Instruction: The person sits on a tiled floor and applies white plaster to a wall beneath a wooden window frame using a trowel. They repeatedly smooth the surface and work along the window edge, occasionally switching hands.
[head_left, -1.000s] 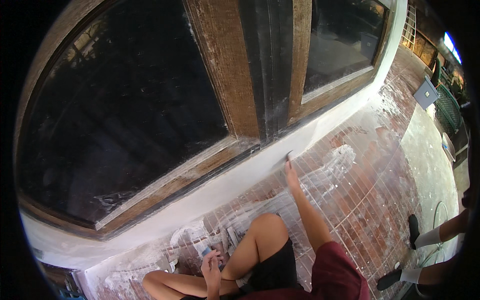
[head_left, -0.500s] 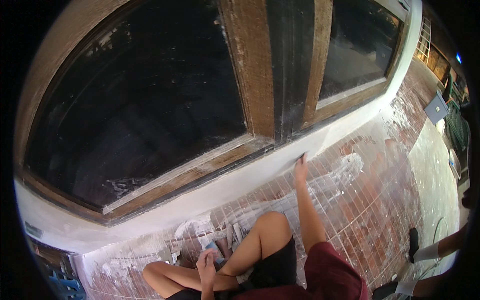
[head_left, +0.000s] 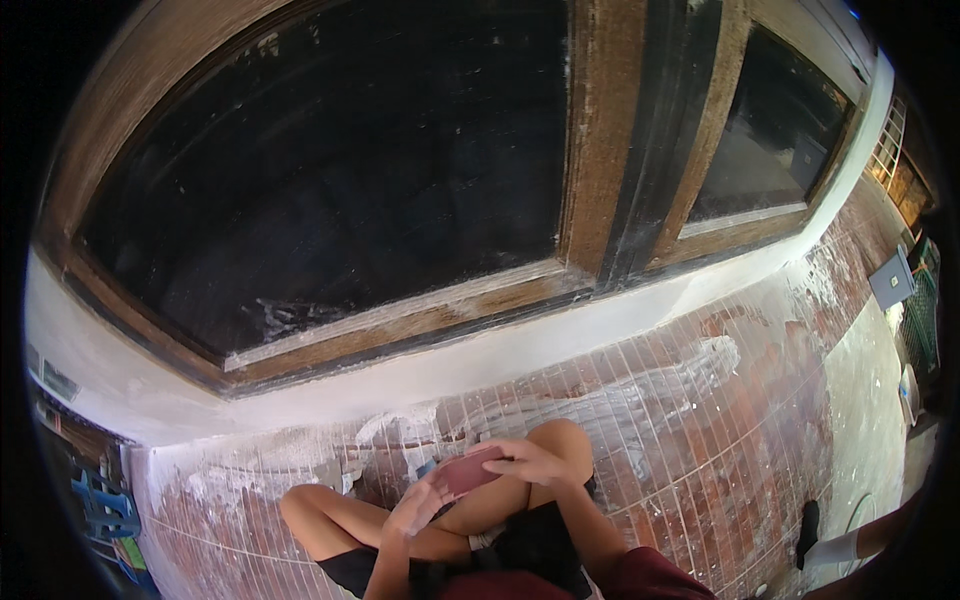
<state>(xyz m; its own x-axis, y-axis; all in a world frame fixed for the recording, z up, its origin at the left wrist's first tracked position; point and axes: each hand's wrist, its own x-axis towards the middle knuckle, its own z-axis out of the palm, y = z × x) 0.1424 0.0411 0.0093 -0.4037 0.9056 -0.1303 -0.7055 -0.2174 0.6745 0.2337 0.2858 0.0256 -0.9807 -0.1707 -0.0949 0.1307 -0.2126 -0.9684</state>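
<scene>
Over my crossed legs, both hands come together on a flat, reddish rectangle of sandpaper. My left hand, slightly blurred, grips its near left end. At the far right end, my right hand has its fingers closed on the edge. The low white wall runs in front of me under a dark glass pane in a worn wooden frame. A small light-blue piece lies on the floor just behind the sandpaper, partly hidden.
White dust and smears mark the red tiled floor. Blue plastic chairs stand at the far left. To the right are a grey box, a green mesh and another person's foot in a dark shoe.
My right hand has left the base of the wall and come back to my lap. Both hands now meet on the sandpaper. The view has shifted a little.
</scene>
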